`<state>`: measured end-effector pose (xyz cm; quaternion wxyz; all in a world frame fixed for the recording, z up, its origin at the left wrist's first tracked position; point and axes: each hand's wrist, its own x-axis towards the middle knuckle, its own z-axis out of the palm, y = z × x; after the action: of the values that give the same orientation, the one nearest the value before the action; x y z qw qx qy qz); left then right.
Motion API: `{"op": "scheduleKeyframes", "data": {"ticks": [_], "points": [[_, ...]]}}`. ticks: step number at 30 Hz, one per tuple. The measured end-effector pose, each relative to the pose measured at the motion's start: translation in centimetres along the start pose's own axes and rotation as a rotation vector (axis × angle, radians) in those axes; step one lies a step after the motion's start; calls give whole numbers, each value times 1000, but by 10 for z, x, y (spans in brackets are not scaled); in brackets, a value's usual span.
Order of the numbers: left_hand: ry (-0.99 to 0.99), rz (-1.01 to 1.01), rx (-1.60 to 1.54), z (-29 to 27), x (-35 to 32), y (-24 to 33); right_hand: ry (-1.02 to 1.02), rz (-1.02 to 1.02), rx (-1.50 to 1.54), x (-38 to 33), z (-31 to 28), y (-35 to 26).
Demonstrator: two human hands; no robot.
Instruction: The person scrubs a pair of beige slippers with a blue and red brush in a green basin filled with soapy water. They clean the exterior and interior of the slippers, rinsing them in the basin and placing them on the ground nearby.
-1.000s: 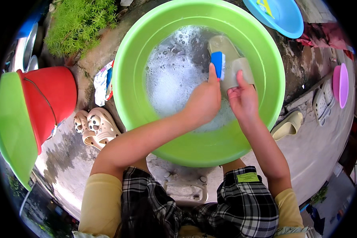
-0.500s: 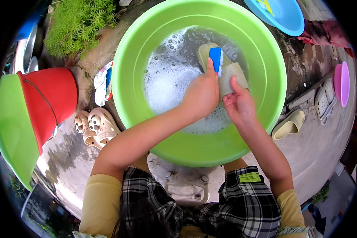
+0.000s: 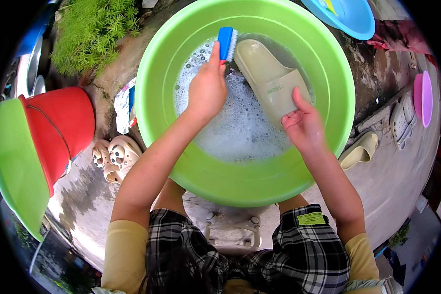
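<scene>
Down at the near edge, the person's knees in black-and-white checked shorts (image 3: 304, 255) straddle a small pale stool (image 3: 230, 235) on the damp concrete floor (image 3: 83, 206). Right in front sits the big green basin (image 3: 240, 181), full of soapy, foamy water (image 3: 240, 127). Both bare forearms reach in over its near rim. The right hand (image 3: 304, 122) presses down on the heel end of a beige slide sandal (image 3: 272, 81), fingers together and curled over its edge, pinning it against the basin's inside wall, half in the suds with the toe pointing to the far rim. The left hand (image 3: 208, 88) is wrapped tight around the handle of a blue scrubbing brush (image 3: 226, 43), fingers clamped on it, and the brush head sits just beside the toe of the sandal, at the far side of the water. Out to the left of the basin, a pair of tan clogs (image 3: 115, 157) lies on the floor, with a crumpled cloth (image 3: 125, 100) beyond them and a red bucket (image 3: 59, 127) tipped against a green tub (image 3: 14, 161). To the right, the matching beige sandal (image 3: 360, 152) rests on the concrete, near a white shoe (image 3: 402, 122) and a pink bowl (image 3: 423, 98). Farthest off, a blue basin (image 3: 348, 17) and a patch of green plants (image 3: 90, 34).
</scene>
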<state>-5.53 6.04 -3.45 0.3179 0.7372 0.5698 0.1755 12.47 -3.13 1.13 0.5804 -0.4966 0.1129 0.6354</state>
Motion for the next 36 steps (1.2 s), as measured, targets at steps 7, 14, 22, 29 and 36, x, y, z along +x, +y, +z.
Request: {"op": "scheduleKeyframes", "data": {"ticks": [7, 14, 22, 29, 36], "points": [[-308, -658, -457, 23, -6, -37, 8, -60, 64, 1, -11, -16], [-264, 187, -478, 16, -55, 37, 22, -34, 44, -1, -7, -14], [-315, 256, -196, 1, -58, 26, 105, -75, -97, -2, -6, -25], [-273, 327, -157, -3, -41, 47, 98, 13, -218, -2, -7, -23], [-271, 324, -172, 0, -45, 40, 76, 54, -179, 3, -15, -10]]}}
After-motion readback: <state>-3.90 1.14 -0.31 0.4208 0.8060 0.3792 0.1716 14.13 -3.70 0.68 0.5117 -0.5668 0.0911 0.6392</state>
